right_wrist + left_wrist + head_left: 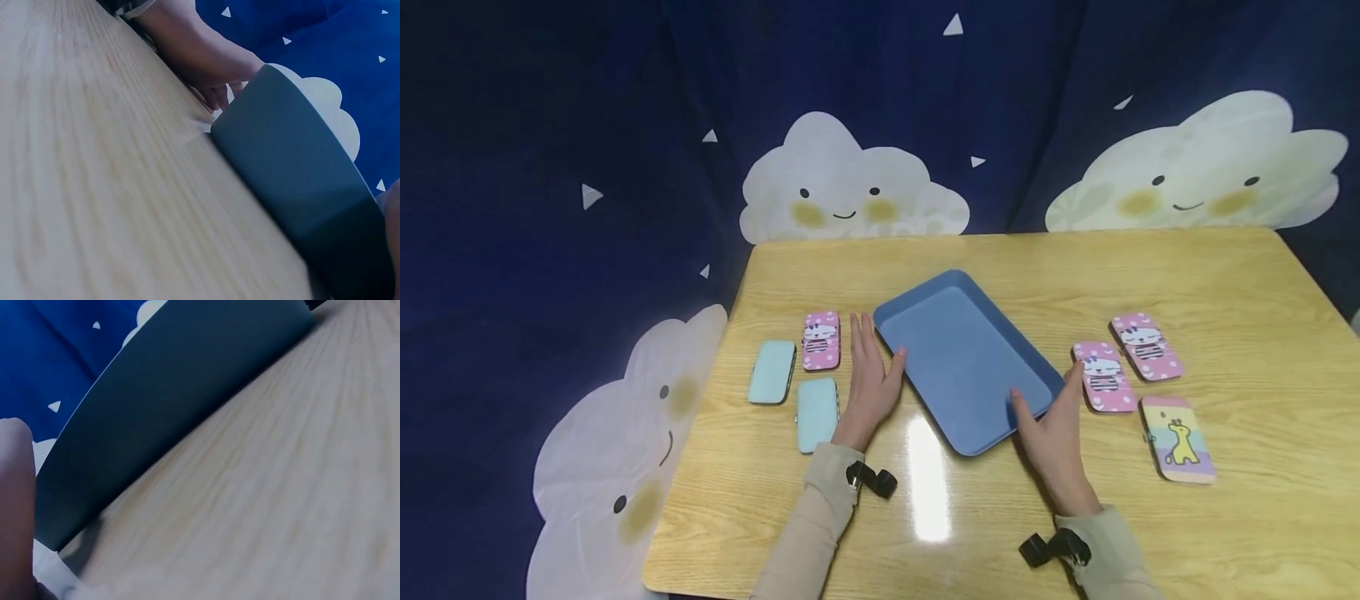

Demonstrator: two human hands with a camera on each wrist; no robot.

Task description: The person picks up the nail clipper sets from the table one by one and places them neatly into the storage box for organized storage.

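A blue rectangular tray [962, 358] lies slantwise in the middle of the wooden table. Beside its left long side is my left hand [874, 383], fingers stretched out away from me and thumb at the rim. My right hand [1056, 442] holds the near right corner, its thumb over the rim and index finger along the outside; its other fingers are hidden. In the left wrist view, the tray's outer wall [175, 381] rises from the table. The right wrist view shows the wall [287, 162] with my left hand [194, 50] beyond it.
Left of the tray lie two mint cases [771, 372] and a pink cat-print case [822, 341]. On the right are two pink cat-print cases [1103, 377] and a giraffe-print case [1177, 440]. A dark blue curtain [880, 67] with clouds hangs behind the table [1262, 333].
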